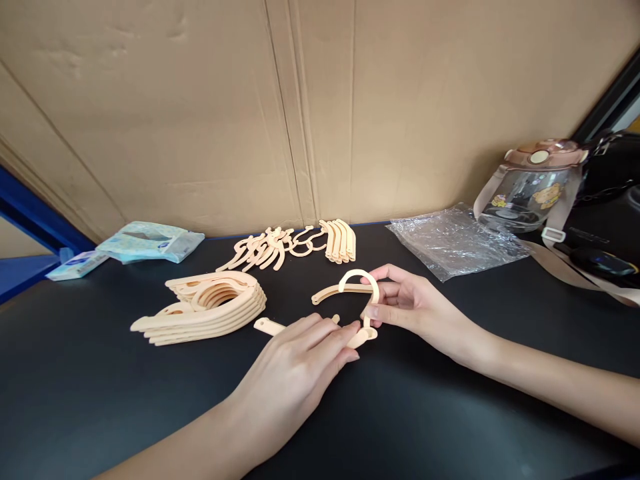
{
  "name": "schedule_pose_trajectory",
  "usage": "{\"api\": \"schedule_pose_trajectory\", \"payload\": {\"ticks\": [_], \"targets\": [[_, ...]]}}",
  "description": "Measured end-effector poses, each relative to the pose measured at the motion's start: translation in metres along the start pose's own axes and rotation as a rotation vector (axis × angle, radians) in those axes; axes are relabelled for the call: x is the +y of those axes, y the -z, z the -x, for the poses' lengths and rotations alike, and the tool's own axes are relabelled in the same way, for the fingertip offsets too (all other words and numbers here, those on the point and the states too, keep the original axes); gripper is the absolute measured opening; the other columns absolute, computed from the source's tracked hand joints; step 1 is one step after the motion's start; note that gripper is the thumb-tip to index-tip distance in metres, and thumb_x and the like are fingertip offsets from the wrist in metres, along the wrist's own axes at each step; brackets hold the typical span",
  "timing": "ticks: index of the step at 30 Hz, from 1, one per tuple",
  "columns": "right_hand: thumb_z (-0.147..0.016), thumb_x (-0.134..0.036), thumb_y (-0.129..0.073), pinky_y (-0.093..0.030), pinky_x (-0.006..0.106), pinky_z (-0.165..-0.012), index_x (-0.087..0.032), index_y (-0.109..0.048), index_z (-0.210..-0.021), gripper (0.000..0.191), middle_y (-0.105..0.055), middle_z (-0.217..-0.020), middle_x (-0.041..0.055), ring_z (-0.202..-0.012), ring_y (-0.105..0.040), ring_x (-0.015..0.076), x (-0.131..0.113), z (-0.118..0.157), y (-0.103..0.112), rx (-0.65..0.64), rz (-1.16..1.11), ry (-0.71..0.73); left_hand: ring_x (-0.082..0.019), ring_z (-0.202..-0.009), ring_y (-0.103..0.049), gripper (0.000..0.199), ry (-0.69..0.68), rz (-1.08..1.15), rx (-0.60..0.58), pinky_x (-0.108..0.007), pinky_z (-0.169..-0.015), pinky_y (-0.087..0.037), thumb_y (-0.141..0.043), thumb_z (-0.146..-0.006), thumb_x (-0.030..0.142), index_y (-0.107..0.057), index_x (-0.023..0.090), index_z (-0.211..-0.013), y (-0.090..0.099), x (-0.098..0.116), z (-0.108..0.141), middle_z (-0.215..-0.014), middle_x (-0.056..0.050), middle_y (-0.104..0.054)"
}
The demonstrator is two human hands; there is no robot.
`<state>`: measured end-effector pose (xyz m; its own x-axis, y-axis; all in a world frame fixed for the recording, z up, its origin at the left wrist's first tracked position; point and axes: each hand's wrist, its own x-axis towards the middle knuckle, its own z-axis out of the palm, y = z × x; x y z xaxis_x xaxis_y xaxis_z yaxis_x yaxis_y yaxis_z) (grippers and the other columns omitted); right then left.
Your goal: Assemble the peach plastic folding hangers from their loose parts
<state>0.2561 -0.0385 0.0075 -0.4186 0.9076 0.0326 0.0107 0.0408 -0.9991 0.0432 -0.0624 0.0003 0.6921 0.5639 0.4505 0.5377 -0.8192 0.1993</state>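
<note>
My left hand [313, 353] is closed over a beige plastic hanger arm [269, 326], whose holed end sticks out to the left under my fingers. My right hand [405, 300] pinches a curved hanger hook [357, 273] between thumb and fingers, hook upright and opening to the left. The foot of the hook meets the joint end [370, 333] of the arm at my left fingertips; my fingers partly cover that joint. A second hanger arm [330, 292] extends left behind the hook, near my right fingers; whether it is held or attached I cannot tell.
A stack of folded hangers [215, 317] lies at left. Farther back are a heap of loose hooks and small parts [267, 247] and a row of hanger arms [341, 241]. Tissue packs [150, 241] lie back left; a clear plastic bag [450, 243] and strapped bottle [530, 190] are at right.
</note>
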Motion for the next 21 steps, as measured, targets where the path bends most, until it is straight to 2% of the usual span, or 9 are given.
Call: {"api": "schedule_pose_trajectory", "payload": {"ticks": [3,7,9,12,14,17,21], "targets": [[-0.082,-0.029,-0.069,-0.048,0.032,-0.077,-0.021,-0.047,-0.106,0.034,-0.063,-0.074,-0.0039,-0.069,-0.059,0.0123,0.002,-0.001,-0.001,0.009,0.013,0.015,-0.017,-0.075,-0.058,0.021,0.040,0.009,0.001,-0.028,-0.066,-0.047,-0.047,-0.097,0.016,-0.059,0.015,-0.115,0.002,0.002,-0.001,-0.087,-0.003,-0.066],[-0.086,-0.034,-0.064,-0.050,0.033,-0.076,-0.022,-0.046,-0.114,0.035,-0.063,-0.075,-0.0031,-0.072,-0.060,0.0142,0.003,0.000,-0.002,0.001,0.080,0.049,-0.015,-0.069,-0.057,0.019,0.049,-0.079,0.086,-0.025,-0.059,-0.042,-0.050,-0.093,0.012,-0.058,0.017,-0.110,0.006,0.004,-0.001,-0.077,0.001,-0.062],[-0.090,-0.040,-0.057,-0.050,0.034,-0.077,-0.022,-0.050,-0.113,0.029,-0.064,-0.077,-0.0005,-0.076,-0.061,0.0160,0.002,0.000,0.001,0.038,0.170,0.107,-0.015,-0.069,-0.059,0.019,0.052,-0.164,0.142,-0.025,-0.058,-0.041,-0.049,-0.092,0.012,-0.056,0.018,-0.108,0.011,0.006,0.000,-0.080,0.000,-0.063],[-0.093,-0.042,-0.051,-0.049,0.034,-0.078,-0.023,-0.058,-0.104,0.023,-0.065,-0.087,0.0028,-0.083,-0.061,0.0178,0.002,-0.001,0.011,0.141,0.415,0.218,-0.012,-0.069,-0.062,0.016,0.134,-0.195,0.165,-0.022,-0.054,-0.040,-0.048,-0.092,0.015,-0.052,0.021,-0.107,0.019,0.007,0.001,-0.088,0.001,-0.065],[-0.094,-0.037,-0.051,-0.048,0.035,-0.079,-0.024,-0.061,-0.099,0.018,-0.065,-0.092,0.0037,-0.086,-0.060,0.0190,0.003,-0.003,0.020,0.174,0.606,0.294,-0.011,-0.064,-0.062,0.016,0.223,-0.133,0.134,-0.020,-0.050,-0.039,-0.047,-0.092,0.017,-0.049,0.023,-0.107,0.022,0.006,0.002,-0.086,0.003,-0.065],[-0.094,-0.029,-0.049,-0.048,0.039,-0.083,-0.025,-0.063,-0.105,0.018,-0.066,-0.101,0.0058,-0.095,-0.059,0.0225,0.006,-0.007,0.029,0.122,0.850,0.375,-0.010,-0.056,-0.059,0.013,0.372,0.035,0.084,-0.019,-0.048,-0.040,-0.047,-0.092,0.024,-0.046,0.026,-0.105,0.021,0.001,0.003,-0.076,0.006,-0.062],[-0.092,-0.025,-0.051,-0.048,0.042,-0.091,-0.027,-0.055,-0.121,0.030,-0.065,-0.117,0.0048,-0.106,-0.058,0.0237,0.012,-0.010,0.032,0.031,0.954,0.344,-0.011,-0.055,-0.056,0.008,0.606,0.394,0.026,-0.019,-0.049,-0.043,-0.045,-0.093,0.032,-0.041,0.026,-0.096,0.017,-0.005,0.000,-0.076,0.004,-0.063]]}}
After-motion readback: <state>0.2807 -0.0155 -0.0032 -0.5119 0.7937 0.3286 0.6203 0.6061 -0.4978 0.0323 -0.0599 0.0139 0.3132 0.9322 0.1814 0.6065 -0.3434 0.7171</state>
